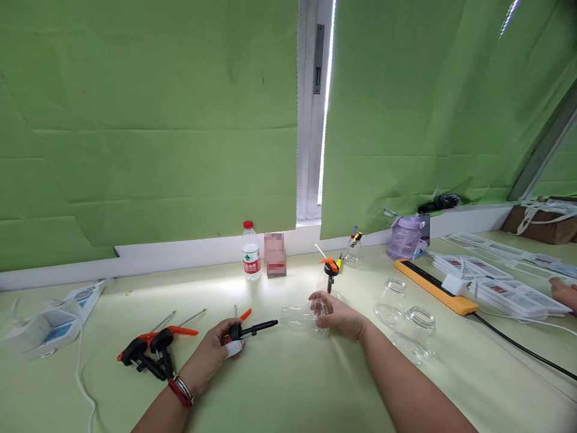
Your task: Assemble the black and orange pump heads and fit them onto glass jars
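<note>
My left hand (pixel 208 356), with a white wrap on one finger, grips a black pump head (pixel 258 328) with an orange lever; its black stem points right. My right hand (pixel 341 316) is closed around a clear glass bottle (pixel 297 316) lying on its side, mouth toward the stem. A small space separates stem and bottle. Left of my left hand lie two similar pump heads (pixel 143 357) with orange levers and thin metal spouts. Behind my right hand stands another bottle fitted with a black and orange pump head (pixel 331 267). To the right are clear glass bottles (pixel 390 300).
A red-capped water bottle (pixel 251 252) and a pinkish box (pixel 274 255) stand by the wall. An orange power strip (pixel 435 287) and stacked printed sheets (pixel 509 294) lie at right, near another person's hand (pixel 564 293). A white cable (pixel 79 367) runs along the left.
</note>
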`<move>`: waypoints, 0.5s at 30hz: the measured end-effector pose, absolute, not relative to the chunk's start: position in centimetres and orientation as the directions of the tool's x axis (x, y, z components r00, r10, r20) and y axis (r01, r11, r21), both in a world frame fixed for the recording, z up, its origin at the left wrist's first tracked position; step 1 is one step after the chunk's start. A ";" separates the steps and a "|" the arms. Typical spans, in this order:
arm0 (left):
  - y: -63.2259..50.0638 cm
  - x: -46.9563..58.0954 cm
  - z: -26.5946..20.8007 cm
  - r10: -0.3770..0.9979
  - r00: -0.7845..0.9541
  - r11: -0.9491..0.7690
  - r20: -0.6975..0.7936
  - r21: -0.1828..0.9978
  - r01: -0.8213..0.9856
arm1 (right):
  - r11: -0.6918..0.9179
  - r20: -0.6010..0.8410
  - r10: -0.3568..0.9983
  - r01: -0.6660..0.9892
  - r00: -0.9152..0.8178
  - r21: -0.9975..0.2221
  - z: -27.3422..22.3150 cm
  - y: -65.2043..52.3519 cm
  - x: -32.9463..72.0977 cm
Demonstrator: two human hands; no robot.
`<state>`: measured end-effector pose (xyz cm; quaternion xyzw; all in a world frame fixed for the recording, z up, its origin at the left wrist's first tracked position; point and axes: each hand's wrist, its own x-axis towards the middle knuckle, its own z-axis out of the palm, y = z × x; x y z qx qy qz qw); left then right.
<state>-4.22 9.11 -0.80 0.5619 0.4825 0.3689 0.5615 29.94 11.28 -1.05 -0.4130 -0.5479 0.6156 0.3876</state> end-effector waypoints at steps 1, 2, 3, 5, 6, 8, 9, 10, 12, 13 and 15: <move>9.1 -4.3 -0.8 0.956 0.264 0.098 -0.129 0.987 0.128 | -0.103 -0.083 0.921 -0.033 -0.380 -0.994 -1.1 11.3 30.1; 9.2 -4.3 -0.9 0.956 0.264 0.097 -0.129 0.987 0.130 | -0.106 -0.081 0.914 -0.042 -0.398 -0.993 -1.1 11.3 30.2; 9.2 -4.4 -0.9 0.957 0.263 0.094 -0.126 0.987 0.132 | -0.110 -0.080 0.908 -0.049 -0.412 -0.993 -1.2 11.3 30.3; 9.3 -4.4 -1.1 0.959 0.259 0.082 -0.116 0.987 0.140 | -0.116 -0.080 0.896 -0.057 -0.438 -0.992 -1.4 11.4 30.2; 9.3 -4.3 -1.2 0.960 0.257 0.076 -0.111 0.987 0.145 | -0.118 -0.081 0.891 -0.056 -0.447 -0.991 -1.5 11.4 30.1; 9.3 -4.1 -1.4 0.962 0.251 0.067 -0.106 0.985 0.156 | -0.119 -0.085 0.883 -0.044 -0.462 -0.992 -1.8 11.4 29.7; 9.2 -3.9 -1.4 0.963 0.249 0.065 -0.104 0.985 0.161 | -0.115 -0.085 0.879 -0.037 -0.469 -0.993 -1.9 11.4 29.5; 9.1 -3.6 -1.5 0.963 0.250 0.063 -0.103 0.985 0.162 | -0.110 -0.083 0.875 -0.030 -0.477 -0.993 -2.0 11.4 29.2; 8.7 -3.0 -1.5 0.959 0.265 0.057 -0.098 0.986 0.159 | -0.094 -0.069 0.864 -0.024 -0.499 -0.995 -2.1 11.2 28.6; 8.5 -2.6 -1.4 0.956 0.278 0.054 -0.096 0.986 0.156 | -0.084 -0.061 0.858 -0.022 -0.510 -0.996 -2.1 11.1 28.3; 8.1 -2.0 -1.3 0.953 0.289 0.042 -0.088 0.986 0.159 | -0.073 -0.054 0.847 -0.016 -0.529 -0.997 -2.2 11.0 27.8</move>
